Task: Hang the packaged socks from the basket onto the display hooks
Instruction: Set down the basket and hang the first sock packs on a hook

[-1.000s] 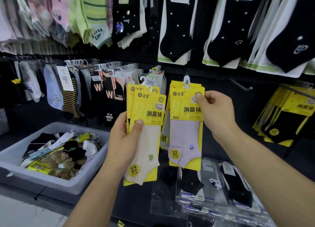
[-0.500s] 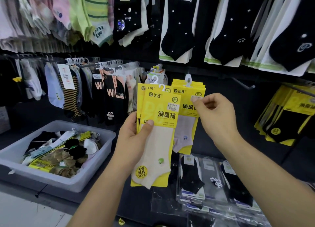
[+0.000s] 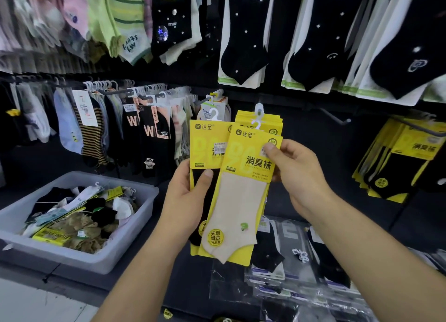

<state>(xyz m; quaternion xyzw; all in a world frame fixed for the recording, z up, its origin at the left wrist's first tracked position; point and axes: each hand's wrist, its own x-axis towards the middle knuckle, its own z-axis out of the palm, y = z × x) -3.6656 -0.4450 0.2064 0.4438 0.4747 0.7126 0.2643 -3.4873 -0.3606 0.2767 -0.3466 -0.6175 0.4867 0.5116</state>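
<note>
The left hand (image 3: 185,201) was raised to the right of the basket (image 3: 96,259), thumb laid across a black pack (image 3: 205,138), its grip closed round that pack. Farther right of the basket, the right hand (image 3: 296,176) pinched the top corner of a beige pack (image 3: 241,201). This was a yellow card bearing a pale ankle sock. It was tilted, overlapped the black pack and hid part of the hung packs (image 3: 245,118).
</note>
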